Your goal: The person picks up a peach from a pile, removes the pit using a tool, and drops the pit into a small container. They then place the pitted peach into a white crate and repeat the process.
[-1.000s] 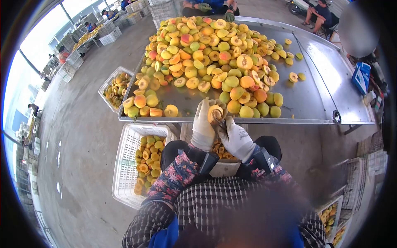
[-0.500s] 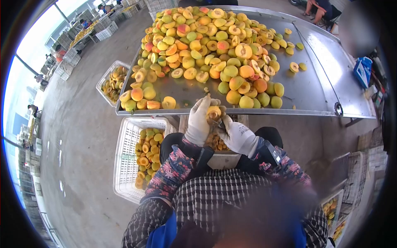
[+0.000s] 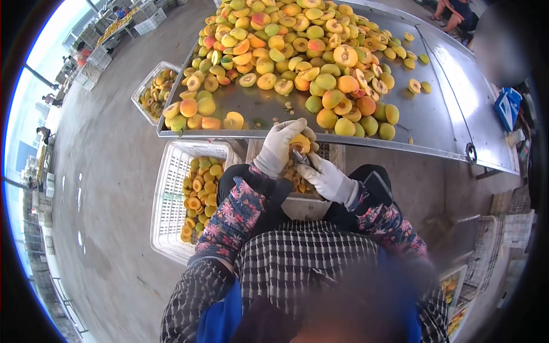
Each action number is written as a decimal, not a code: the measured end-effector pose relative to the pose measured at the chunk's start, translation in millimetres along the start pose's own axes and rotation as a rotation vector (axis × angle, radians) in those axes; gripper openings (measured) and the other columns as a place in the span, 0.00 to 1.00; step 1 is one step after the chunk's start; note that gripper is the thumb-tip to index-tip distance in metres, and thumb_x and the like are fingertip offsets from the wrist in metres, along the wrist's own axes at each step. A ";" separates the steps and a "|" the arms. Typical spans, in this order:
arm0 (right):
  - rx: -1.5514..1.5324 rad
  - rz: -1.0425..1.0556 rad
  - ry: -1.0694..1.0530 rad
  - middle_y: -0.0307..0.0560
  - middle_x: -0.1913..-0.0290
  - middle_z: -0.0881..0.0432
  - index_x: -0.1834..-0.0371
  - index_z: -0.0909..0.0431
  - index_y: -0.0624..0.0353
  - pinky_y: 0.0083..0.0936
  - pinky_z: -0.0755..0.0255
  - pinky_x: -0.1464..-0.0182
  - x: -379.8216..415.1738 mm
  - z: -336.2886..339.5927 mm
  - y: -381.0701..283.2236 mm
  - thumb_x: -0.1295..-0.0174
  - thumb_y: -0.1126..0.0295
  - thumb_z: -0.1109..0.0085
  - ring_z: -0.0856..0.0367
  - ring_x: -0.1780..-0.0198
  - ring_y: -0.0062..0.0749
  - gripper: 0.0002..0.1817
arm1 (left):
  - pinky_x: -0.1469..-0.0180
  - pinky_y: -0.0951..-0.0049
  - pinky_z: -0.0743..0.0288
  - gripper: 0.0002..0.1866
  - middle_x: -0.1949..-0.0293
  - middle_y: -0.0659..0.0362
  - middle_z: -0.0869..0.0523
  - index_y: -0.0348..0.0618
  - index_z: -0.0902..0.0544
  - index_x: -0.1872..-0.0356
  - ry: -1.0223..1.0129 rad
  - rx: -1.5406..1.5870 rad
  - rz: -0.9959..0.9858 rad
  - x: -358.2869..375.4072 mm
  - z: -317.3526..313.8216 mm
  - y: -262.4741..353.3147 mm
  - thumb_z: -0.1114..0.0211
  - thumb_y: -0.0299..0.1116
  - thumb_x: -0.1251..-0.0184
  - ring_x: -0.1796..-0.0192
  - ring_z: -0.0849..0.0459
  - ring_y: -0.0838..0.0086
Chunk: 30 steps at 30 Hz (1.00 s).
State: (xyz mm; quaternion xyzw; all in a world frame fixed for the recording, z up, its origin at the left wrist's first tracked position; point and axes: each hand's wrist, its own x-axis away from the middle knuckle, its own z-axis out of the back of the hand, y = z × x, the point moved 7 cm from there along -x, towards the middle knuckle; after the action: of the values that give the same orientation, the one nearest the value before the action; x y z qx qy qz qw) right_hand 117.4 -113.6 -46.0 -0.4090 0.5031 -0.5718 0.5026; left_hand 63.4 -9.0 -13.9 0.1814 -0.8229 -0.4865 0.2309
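Note:
My left hand, in a white glove, grips a cut yellow peach half with its hollow side facing me. Closed round a small metal tool is my right hand, also gloved; the tool's tip meets the fruit's brown centre, and its exact shape is partly hidden by my fingers. Both hands are just in front of the metal table's near edge. Past them lies a large heap of peaches, many halved with brown stones or hollows showing. A crate of small brown pieces is below my hands.
Left of my knees stands a white plastic crate holding peach halves. Another crate of halves sits beside the table's left end. A blue-and-white package is at the far right. People and stacked crates appear in the background.
The table and crates appear higher in view as the head camera tilts down slightly. My hands stay together at the peach half, with the tool held at its centre.

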 end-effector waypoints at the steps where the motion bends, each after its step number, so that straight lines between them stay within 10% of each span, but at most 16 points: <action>1: -0.246 -0.231 -0.078 0.48 0.76 0.22 0.51 0.29 0.60 0.33 0.31 0.78 4.5 -4.3 -1.7 0.29 0.58 0.47 0.22 0.80 0.41 0.16 | 0.60 0.66 0.20 0.19 0.66 0.53 0.16 0.36 0.20 0.64 -0.007 0.107 0.000 1.6 -1.5 -1.2 0.44 0.46 0.27 0.65 0.14 0.62; 3: -0.643 -0.495 -0.146 0.32 0.80 0.32 0.54 0.27 0.55 0.19 0.43 0.88 17.0 -17.8 -17.1 0.27 0.52 0.50 0.37 0.89 0.19 0.17 | 0.57 0.61 0.20 0.18 0.64 0.54 0.17 0.38 0.22 0.63 -0.024 0.315 0.002 3.8 -7.3 -3.2 0.44 0.46 0.27 0.62 0.14 0.61; 10: -1.352 -0.518 -0.360 0.30 0.81 0.38 0.56 0.26 0.54 0.16 0.52 0.89 20.5 -27.3 -21.6 0.25 0.50 0.57 0.47 0.90 0.16 0.19 | 0.56 0.58 0.19 0.16 0.63 0.56 0.18 0.45 0.24 0.62 -0.077 0.650 0.014 -5.6 -19.3 -10.4 0.43 0.48 0.28 0.61 0.15 0.59; 22: -1.424 -0.354 -0.434 0.31 0.82 0.40 0.54 0.27 0.56 0.16 0.48 0.87 27.8 -10.8 -21.5 0.24 0.50 0.61 0.44 0.89 0.17 0.21 | 0.55 0.60 0.20 0.15 0.65 0.57 0.18 0.45 0.23 0.65 0.093 0.859 0.064 -3.3 7.1 -16.6 0.43 0.46 0.27 0.61 0.16 0.59; 26: -0.453 -0.563 -0.091 0.40 0.77 0.27 0.49 0.29 0.58 0.21 0.36 0.80 34.5 14.7 14.5 0.26 0.58 0.54 0.30 0.82 0.24 0.15 | 0.54 0.66 0.22 0.14 0.63 0.58 0.16 0.40 0.19 0.59 0.359 0.228 -0.288 32.1 65.9 30.4 0.41 0.42 0.27 0.61 0.16 0.64; 30: 0.308 -0.379 -0.045 0.57 0.65 0.19 0.33 0.43 0.61 0.38 0.26 0.62 37.7 24.4 23.3 0.32 0.66 0.47 0.17 0.64 0.44 0.27 | 0.46 0.61 0.26 0.21 0.50 0.52 0.16 0.44 0.19 0.46 0.778 -1.682 -0.443 67.6 106.8 102.8 0.34 0.42 0.38 0.50 0.18 0.57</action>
State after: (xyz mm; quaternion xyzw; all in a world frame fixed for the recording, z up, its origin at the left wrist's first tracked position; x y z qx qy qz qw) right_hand 139.0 -154.5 -66.5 -0.4271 0.3130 -0.7167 0.4538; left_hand -59.6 79.5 45.9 0.2567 -0.0155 -0.8572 0.4461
